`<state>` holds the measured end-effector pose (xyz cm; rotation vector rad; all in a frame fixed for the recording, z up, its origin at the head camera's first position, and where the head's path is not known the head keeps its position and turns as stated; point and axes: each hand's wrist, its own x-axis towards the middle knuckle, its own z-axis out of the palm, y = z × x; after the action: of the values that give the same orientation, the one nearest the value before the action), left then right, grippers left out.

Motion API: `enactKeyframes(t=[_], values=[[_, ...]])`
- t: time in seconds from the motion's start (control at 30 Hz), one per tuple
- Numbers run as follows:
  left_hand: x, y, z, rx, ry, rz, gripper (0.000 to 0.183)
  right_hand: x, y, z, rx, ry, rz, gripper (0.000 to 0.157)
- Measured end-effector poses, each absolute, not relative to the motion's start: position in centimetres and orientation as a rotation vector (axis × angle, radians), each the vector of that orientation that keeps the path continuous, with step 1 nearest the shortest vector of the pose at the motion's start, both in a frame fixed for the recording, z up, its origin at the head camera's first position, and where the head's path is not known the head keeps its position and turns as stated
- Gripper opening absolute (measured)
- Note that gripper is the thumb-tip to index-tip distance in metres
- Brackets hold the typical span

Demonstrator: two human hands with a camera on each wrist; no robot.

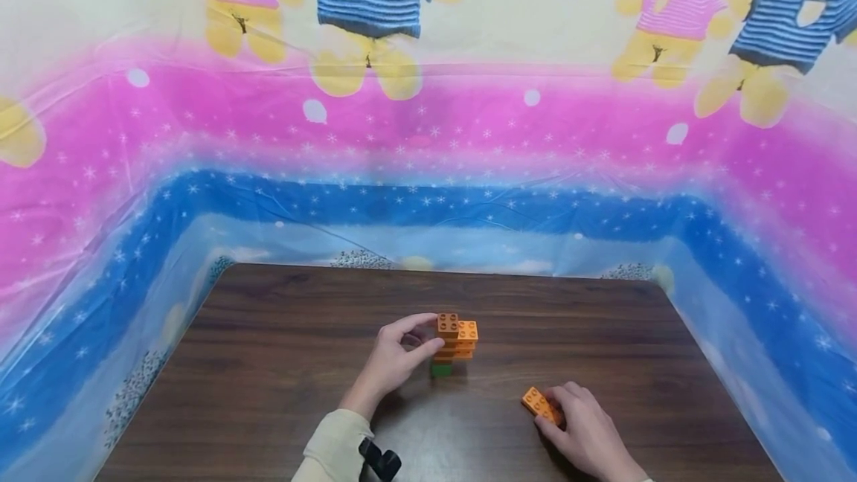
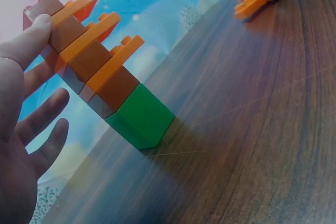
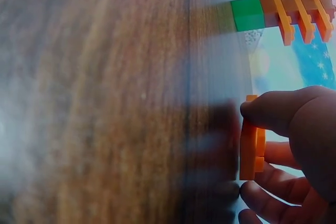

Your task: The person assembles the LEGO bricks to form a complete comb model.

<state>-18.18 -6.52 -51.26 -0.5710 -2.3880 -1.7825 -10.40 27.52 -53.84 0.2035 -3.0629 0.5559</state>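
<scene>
A tower of toy building bricks stands upright on the table, with a green brick at its foot. Above it, brown bricks alternate with thin orange bricks that jut out to the right in the head view; a brown brick tops it. My left hand grips the tower's upper part from the left between thumb and forefinger, its other fingers off the bricks. To the right and nearer me, my right hand pinches a loose thin orange brick, studs up, at the table surface.
The dark wood-grain table has its back edge against a printed cloth that hangs on the back and both sides. A black strap mount sits on my left wrist, over a cream sleeve.
</scene>
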Motion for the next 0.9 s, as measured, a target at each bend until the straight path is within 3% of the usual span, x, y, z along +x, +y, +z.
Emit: enactKeyframes(t=[0.47, 0.9], values=[[-18.2, -6.6, -51.3, -0.558, -2.396, -1.802, 0.039, -11.1, 27.3, -53.8, 0.213, -2.964, 0.602, 0.032], [-18.1, -6.6, -51.3, -0.563, -2.387, -1.789, 0.038, -12.5, 27.2, -52.2, 0.405, -2.761, 0.788, 0.034]])
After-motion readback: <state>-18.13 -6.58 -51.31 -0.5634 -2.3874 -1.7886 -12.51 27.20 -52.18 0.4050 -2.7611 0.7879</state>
